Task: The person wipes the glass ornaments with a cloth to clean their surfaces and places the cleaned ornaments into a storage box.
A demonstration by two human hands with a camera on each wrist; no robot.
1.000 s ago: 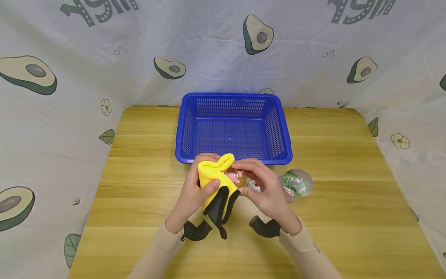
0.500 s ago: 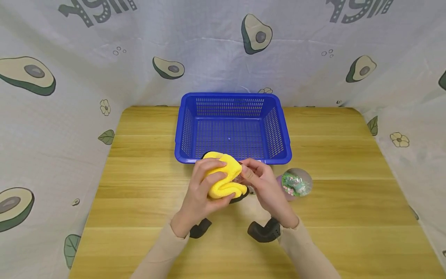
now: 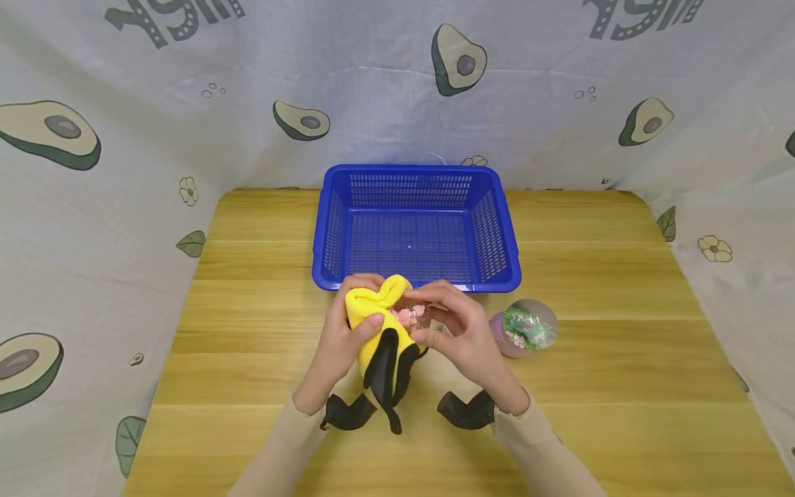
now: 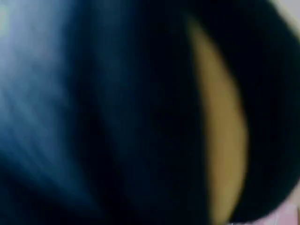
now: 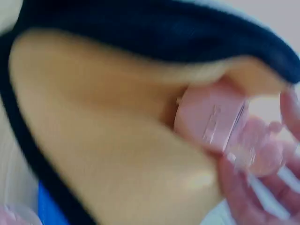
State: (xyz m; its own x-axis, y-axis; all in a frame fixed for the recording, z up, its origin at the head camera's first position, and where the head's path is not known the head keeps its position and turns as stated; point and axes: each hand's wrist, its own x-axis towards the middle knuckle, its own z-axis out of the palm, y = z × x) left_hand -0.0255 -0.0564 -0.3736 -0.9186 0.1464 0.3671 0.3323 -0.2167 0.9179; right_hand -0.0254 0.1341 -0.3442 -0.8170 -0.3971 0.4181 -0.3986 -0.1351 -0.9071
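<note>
Yellow cloth (image 3: 379, 319) is gripped by the left hand (image 3: 340, 345) and pressed against a small clear globe (image 3: 415, 316) pinched steady by the right hand (image 3: 462, 337), at 6 o'clock of the blue basket (image 3: 415, 283).

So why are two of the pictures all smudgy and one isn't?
The head view is sharp and evenly lit: yellow cloth, blue basket and the globe on the table are clear. The left wrist view is too close, just dark blur. The right wrist view is blurry too, showing only cloth and something pink and see-through.
</note>
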